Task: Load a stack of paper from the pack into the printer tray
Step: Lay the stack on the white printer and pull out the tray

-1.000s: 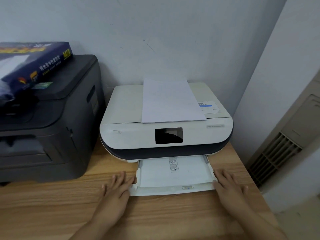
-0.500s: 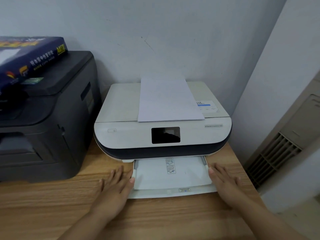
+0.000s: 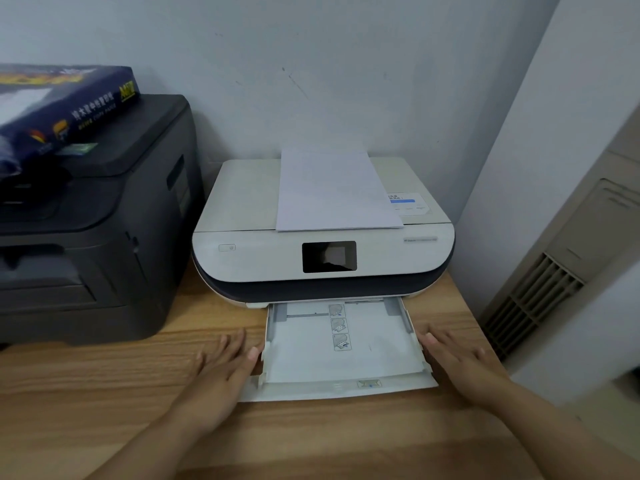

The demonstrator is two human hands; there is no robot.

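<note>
A white printer (image 3: 263, 258) sits on the wooden desk with its paper tray (image 3: 412, 344) pulled out toward me. The tray's floor shows printed icons and no paper. A thin stack of white paper (image 3: 332, 192) lies on the printer's lid. A dark blue paper pack (image 3: 65, 109) rests on the black printer at the left. My left hand (image 3: 225, 372) lies flat on the desk, its fingertips touching the tray's left edge. Against the tray's right edge, my right hand (image 3: 460, 365) lies flat as well. Neither hand holds anything.
A large black printer (image 3: 93, 230) fills the desk's left side. The wooden desk (image 3: 86, 393) ends at the right just past the white printer. A beige unit with a vent grille (image 3: 540, 299) stands on the floor to the right. A wall is close behind.
The tray has slid farther out of the printer toward me, showing more of its floor and side guides. Both hands stayed at its sides and moved back with it.
</note>
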